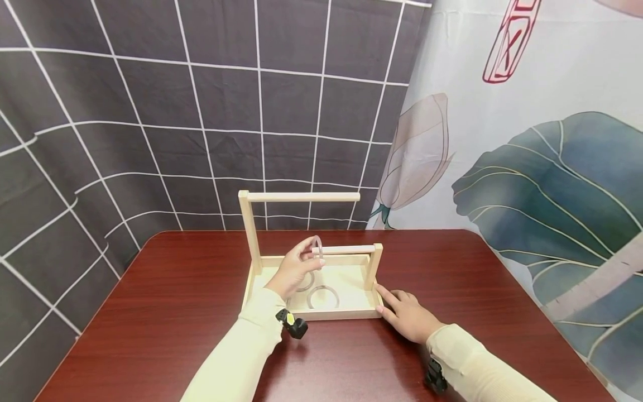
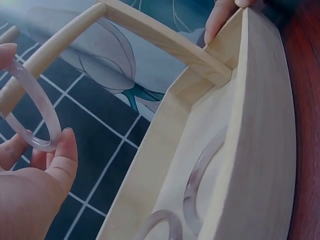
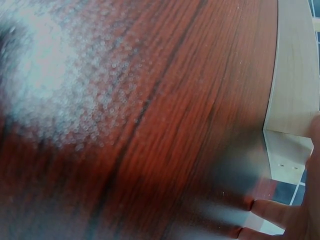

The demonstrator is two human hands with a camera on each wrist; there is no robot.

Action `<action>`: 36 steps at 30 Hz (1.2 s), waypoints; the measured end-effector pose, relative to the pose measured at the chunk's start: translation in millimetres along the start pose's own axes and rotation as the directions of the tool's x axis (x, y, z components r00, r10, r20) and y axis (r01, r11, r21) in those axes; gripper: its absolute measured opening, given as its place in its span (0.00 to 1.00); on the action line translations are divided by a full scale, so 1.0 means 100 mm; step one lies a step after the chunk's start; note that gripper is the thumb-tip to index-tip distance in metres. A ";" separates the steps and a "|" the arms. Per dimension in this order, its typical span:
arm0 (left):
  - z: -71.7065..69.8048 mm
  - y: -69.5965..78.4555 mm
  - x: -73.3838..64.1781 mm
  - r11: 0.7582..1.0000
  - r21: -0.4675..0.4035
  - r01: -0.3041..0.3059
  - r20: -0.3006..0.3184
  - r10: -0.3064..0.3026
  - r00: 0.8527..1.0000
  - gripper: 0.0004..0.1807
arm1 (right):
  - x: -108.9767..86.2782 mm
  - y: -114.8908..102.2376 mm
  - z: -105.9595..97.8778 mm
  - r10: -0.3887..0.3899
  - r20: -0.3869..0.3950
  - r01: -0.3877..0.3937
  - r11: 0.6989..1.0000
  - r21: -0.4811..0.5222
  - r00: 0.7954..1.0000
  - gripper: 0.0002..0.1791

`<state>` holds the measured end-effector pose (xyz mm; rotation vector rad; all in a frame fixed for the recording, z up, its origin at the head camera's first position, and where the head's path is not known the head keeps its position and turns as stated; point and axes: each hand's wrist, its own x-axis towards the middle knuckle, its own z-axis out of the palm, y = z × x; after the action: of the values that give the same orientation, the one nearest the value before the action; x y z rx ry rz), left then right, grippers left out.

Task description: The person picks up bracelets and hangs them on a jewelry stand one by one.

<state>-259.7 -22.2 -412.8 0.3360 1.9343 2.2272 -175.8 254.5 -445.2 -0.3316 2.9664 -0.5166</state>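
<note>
My left hand (image 1: 293, 271) pinches a pale pinkish, see-through bangle (image 2: 42, 105) between thumb and fingertips. The bangle stands on edge at the free left end of the lower wooden bar (image 1: 346, 249), and the bar's end overlaps its ring. Two more bangles, one greyish (image 1: 323, 297) and one partly behind my left hand (image 1: 305, 282), lie flat in the light wooden tray (image 1: 346, 315) below. With fingers extended, my right hand (image 1: 409, 318) rests on the tray's front right corner, thumb at the front and forefinger along the side.
A taller wooden post (image 1: 250, 231) at the tray's left bears a higher bar (image 1: 303, 197) pointing right. The lower bar comes from a short post (image 1: 373, 267) on the right. All stands on a reddish-brown table (image 1: 196, 279), with a dark checked cloth (image 1: 226, 100) behind.
</note>
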 end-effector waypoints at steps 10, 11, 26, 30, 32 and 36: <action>0.09 -0.06 0.04 0.992 -0.123 0.005 0.020 -0.002 1.000 0.39 | -0.01 -0.01 -0.01 0.003 0.004 -0.003 1.000 0.002 1.000 0.32; 0.10 -0.06 0.04 0.989 -0.145 0.011 0.026 -0.008 1.000 0.39 | -0.01 -0.01 -0.01 0.003 0.004 -0.003 1.000 0.002 1.000 0.32; 0.22 -0.12 0.08 0.954 -0.291 0.076 0.085 -0.053 0.995 0.38 | 0.00 -0.01 0.00 -0.007 -0.011 0.007 1.000 0.001 1.000 0.32; 0.26 -0.12 0.08 0.946 -0.312 0.087 0.101 -0.058 0.993 0.38 | 0.00 -0.01 0.00 0.000 -0.005 0.000 1.000 -0.001 1.000 0.32; 0.28 -0.13 0.08 0.945 -0.315 0.085 0.118 -0.050 0.992 0.39 | 0.00 0.00 0.00 0.004 -0.001 -0.004 1.000 -0.004 1.000 0.33; 0.33 -0.12 0.10 0.948 -0.307 0.080 0.145 -0.036 0.989 0.39 | 0.00 0.00 0.01 0.012 0.000 -0.012 1.000 -0.005 1.000 0.33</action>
<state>-259.9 13.7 -420.2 0.3688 1.4731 2.3536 -176.0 254.1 -445.7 -0.3135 2.9685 -0.5073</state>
